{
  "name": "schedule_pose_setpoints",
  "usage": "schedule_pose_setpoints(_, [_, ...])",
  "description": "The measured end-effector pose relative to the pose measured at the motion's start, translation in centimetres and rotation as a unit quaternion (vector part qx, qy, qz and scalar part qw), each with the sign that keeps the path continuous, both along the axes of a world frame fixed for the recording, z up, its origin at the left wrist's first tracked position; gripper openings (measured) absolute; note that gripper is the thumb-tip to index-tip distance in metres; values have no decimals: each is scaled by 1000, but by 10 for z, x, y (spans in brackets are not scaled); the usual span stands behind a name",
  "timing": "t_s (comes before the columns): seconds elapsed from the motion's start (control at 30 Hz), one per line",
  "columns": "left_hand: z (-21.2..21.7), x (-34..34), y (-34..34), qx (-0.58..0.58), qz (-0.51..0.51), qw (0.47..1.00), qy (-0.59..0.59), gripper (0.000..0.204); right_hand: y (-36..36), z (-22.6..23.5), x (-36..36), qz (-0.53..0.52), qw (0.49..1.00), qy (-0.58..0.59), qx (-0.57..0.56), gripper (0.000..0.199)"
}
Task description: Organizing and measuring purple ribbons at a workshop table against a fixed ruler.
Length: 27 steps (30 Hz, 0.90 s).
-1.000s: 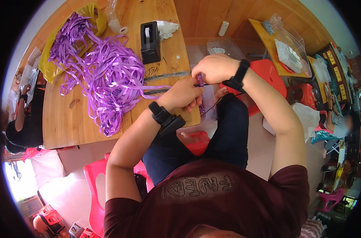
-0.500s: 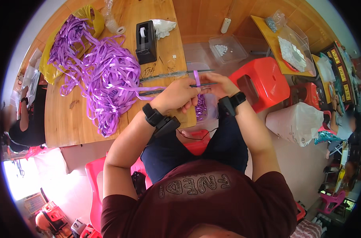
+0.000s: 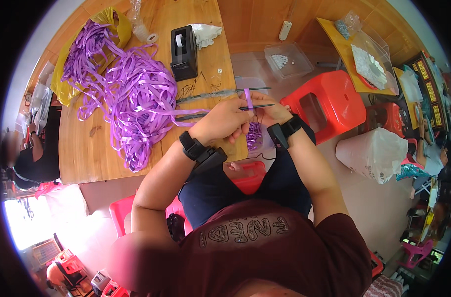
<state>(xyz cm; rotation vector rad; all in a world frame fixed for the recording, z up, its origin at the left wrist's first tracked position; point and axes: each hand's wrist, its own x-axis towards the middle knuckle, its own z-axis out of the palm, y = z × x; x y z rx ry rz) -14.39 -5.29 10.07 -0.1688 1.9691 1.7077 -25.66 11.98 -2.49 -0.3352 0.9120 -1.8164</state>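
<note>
Two thin dark rods (image 3: 259,106) stick out past the table's right edge, with a strip of purple ribbon (image 3: 248,98) looped over them. My left hand (image 3: 223,120) is closed on the ribbon just left of the loop, its fingers bent in front of the near rod. From there the ribbon runs left to a large tangled heap of purple ribbon (image 3: 141,94). Close on the other side of the loop, my right hand (image 3: 275,111) is curled in at the rods; its fingertips are partly hidden, and what they pinch cannot be made out.
Beneath my hands, a clear bin holds purple pieces (image 3: 254,136). A black tape dispenser (image 3: 185,62) stands on the wooden table (image 3: 86,148), near a yellow bag (image 3: 62,81). Right of me are a red stool (image 3: 346,101) and a white sack (image 3: 369,153). Another person (image 3: 37,156) sits at far left.
My right hand has curled in closer beside the loop, its wrist and forearm shifting slightly left. The left hand keeps its hold on the ribbon. The whole view has shifted a little.
</note>
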Motion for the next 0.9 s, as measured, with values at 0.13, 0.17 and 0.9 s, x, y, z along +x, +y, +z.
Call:
schedule_pose_setpoints(0.13, [-4, 2, -2, -2, -2, 1000, 2, 28, -1, 11, 12, -13, 994, -88, -69, 39])
schedule_pose_setpoints(0.17, [-4, 2, -2, -3, -2, 1000, 3, 28, -3, 15, 13, -13, 994, -88, -70, 39])
schedule_pose_setpoints(0.9, [-2, 2, -3, -14, -3, 1000, 0, 25, 5, 14, 13, -1, 985, -135, -105, 39])
